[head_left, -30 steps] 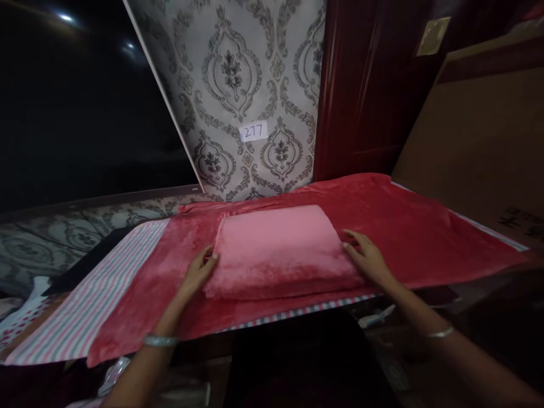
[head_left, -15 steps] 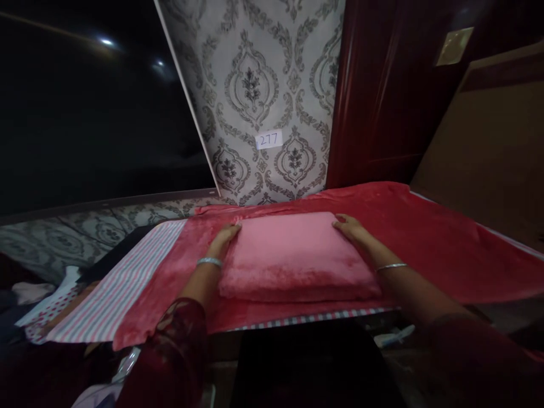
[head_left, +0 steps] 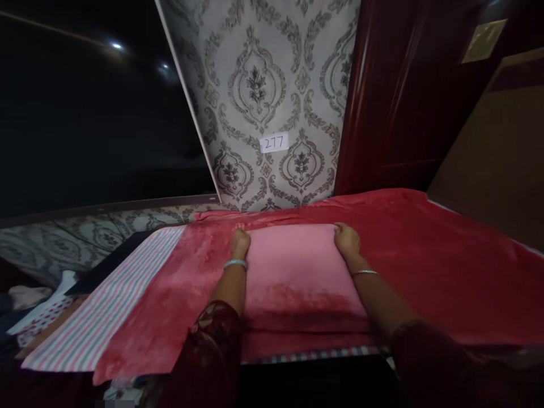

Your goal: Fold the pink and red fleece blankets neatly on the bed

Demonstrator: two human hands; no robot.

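A folded pink plush blanket [head_left: 293, 269] lies in the middle on top of a spread red blanket [head_left: 429, 272]. My left hand [head_left: 241, 242] is closed at its far left corner, fingers curled in. At the far right corner, my right hand [head_left: 347, 240] grips the edge, thumb side toward the fold. Both arms reach forward along the sides of the folded blanket. The hands partly cover the two corners they hold, and the near edge of the fold looks darker and rounded.
White cloth with pink and grey stripes [head_left: 119, 294] shows at the left. A large dark screen [head_left: 102, 124] stands behind it. A card marked 277 [head_left: 274, 142] is on the patterned wall. Dark red wood panelling [head_left: 391, 96] and a brown board [head_left: 497, 147] stand at right.
My hands have drawn nearer each other and curled more tightly at the far corners. The folded blanket looks narrower, with its near edge closer to me. The camera view has shifted slightly.
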